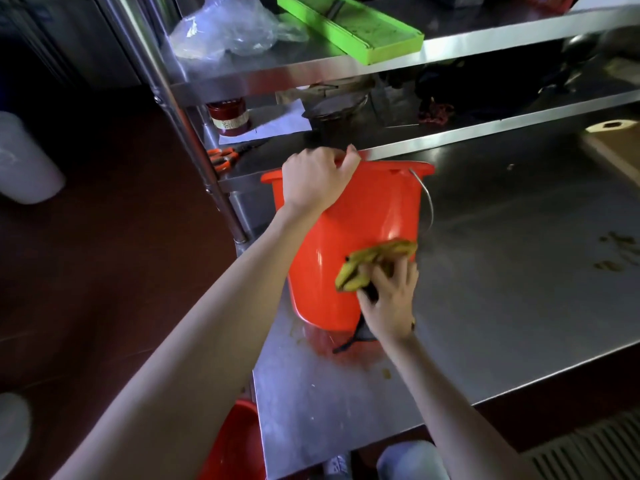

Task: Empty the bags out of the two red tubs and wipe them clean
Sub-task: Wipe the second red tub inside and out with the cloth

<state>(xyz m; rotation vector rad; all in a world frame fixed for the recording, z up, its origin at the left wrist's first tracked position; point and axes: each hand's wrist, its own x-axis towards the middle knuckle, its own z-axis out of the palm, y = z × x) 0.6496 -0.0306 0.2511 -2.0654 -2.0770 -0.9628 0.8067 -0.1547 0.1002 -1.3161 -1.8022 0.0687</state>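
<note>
Head view: right hand (388, 299) fingers (403, 271) press a yellow cloth (367, 265) on the red tub (349, 237); left hand (317, 178) fingers clench its rim. Keep the rim braced and wipe in overlapping strokes. Glossy, tipped over, the tub lies at the bench (519, 265) left edge.

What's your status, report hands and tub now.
Left hand grips rim of red tub, tipped on the table. Right hand presses yellow cloth on its outer wall. Nothing in the way.
</note>
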